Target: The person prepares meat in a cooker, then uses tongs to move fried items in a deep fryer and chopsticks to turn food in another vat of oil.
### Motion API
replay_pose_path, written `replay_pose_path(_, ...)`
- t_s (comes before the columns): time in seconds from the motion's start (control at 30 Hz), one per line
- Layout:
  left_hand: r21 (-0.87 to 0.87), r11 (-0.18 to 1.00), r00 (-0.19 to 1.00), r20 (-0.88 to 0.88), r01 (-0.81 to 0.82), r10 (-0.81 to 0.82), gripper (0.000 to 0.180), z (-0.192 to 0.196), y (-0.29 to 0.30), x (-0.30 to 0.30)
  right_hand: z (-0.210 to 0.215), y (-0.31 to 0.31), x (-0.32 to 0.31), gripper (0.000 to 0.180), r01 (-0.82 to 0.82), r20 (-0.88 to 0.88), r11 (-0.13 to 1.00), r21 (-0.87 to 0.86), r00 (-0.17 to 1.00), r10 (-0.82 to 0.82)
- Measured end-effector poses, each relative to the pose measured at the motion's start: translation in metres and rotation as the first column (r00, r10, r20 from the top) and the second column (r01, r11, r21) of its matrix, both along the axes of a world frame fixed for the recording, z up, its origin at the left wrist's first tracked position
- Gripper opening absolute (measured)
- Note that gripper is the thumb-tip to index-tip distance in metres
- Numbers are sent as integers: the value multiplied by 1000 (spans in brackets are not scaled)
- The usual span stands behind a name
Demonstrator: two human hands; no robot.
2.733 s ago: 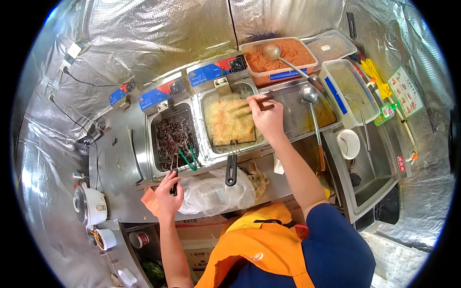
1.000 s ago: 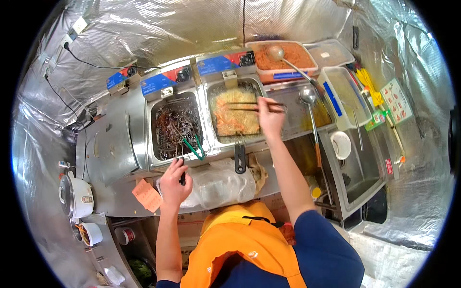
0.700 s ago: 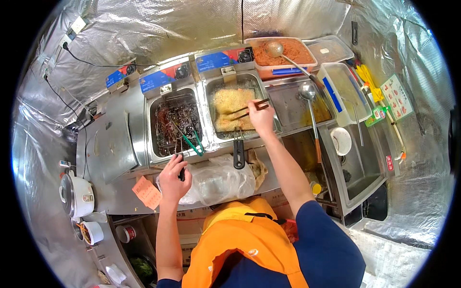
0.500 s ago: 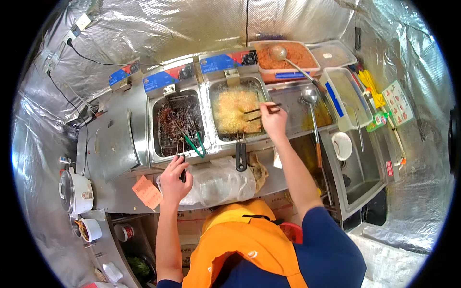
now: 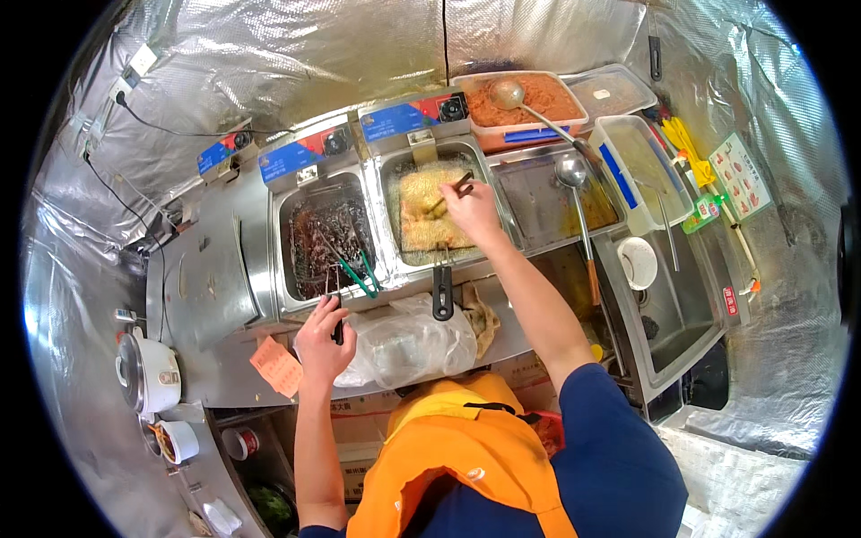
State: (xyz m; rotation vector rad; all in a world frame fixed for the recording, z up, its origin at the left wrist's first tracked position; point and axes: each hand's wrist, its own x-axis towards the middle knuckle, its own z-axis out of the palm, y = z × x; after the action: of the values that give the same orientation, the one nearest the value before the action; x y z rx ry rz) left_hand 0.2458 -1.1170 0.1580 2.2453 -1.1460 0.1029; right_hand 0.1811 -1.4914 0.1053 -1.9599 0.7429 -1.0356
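My right hand [image 5: 473, 212] is closed around dark chopsticks [image 5: 463, 186], whose tips reach into golden food [image 5: 420, 235] frying in the bubbling oil of the right fryer. A wire fry basket's black handle [image 5: 442, 291] sticks out over that fryer's front rim, with no hand on it. My left hand [image 5: 325, 342] is closed on the black handle [image 5: 337, 332] of another fry basket, in the left fryer [image 5: 285, 229]. Dark oil fills this fryer. Green-tipped tongs [image 5: 365, 280] lean across its front right corner, just beyond my left hand.
Clear plastic bags [image 5: 408, 345] and an orange slip [image 5: 276, 366] lie in front of the fryers. On the right are a steel tray [image 5: 547, 202], ladle [image 5: 571, 170], tub of reddish mixture [image 5: 543, 94], and sink [image 5: 691, 314] with a white cup [image 5: 638, 263]. A rice cooker [image 5: 152, 369] stands left.
My right hand has moved left over the frying food, bringing the chopsticks from its right side toward its middle. My left hand stays on the basket handle. The whole view has shifted slightly.
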Motion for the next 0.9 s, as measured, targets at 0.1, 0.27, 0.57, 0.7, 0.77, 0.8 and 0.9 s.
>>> replay_pose_path(0.1, 0, 1000, 1000, 2, -25, 25, 23, -5, 11, 0, 84, 6, -34, 24, 51, 250, 995, 83, 966, -70)
replay_pose_path(0.27, 0, 1000, 1000, 21, 8, -8, 23, -11, 7, 3, 40, -40, -29, 23, 50, 125, 993, -102, 991, -37)
replay_pose_path(0.57, -13, 1000, 1000, -8, -23, 23, 23, -9, 12, 1, 61, 10, -73, 12, -187, 98, 981, 58, 978, 181)
replay_pose_path(0.7, -57, 998, 1000, -6, -15, 14, 22, -12, 4, 0, 37, -1, -51, 14, -58, 89, 996, 68, 995, 52)
replay_pose_path(0.77, -58, 998, 1000, -1, -8, 8, 22, -9, 5, 0, 20, 5, -35, 19, -135, 27, 989, -67, 990, 138)
replay_pose_path(0.8, -59, 998, 1000, 1, -2, 2, 22, -8, 6, 0, 14, 2, -37, 19, -82, 11, 997, -9, 997, 82)
replay_pose_path(0.9, -69, 997, 999, 6, -32, 32, 24, -14, 7, 3, 28, -3, -29, 20, 98, 102, 995, 28, 990, -101)
